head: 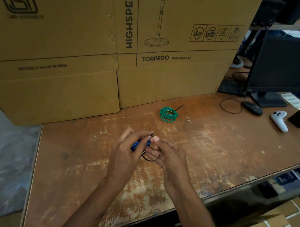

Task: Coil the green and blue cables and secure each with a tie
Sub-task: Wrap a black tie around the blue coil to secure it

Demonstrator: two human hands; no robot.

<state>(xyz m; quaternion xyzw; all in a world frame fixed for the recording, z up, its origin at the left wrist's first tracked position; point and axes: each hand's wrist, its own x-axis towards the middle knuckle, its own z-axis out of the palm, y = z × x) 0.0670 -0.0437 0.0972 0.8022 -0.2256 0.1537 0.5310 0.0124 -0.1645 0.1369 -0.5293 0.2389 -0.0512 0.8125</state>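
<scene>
While left fingers (138, 136) grip blue cable (136, 146), right fingers (156, 138) pinch tie (151, 159).

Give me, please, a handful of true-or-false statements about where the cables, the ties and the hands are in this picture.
1. The green cable lies coiled on the table, with a black tie sticking out of it. True.
2. The blue cable lies on the table beside the green one. False: it is held up between both hands.
3. The left hand grips the blue cable. True.
4. The right hand rests flat on the table. False: it pinches a black tie loop at the blue cable.
5. A computer mouse sits on the table near the monitor. True.
</scene>
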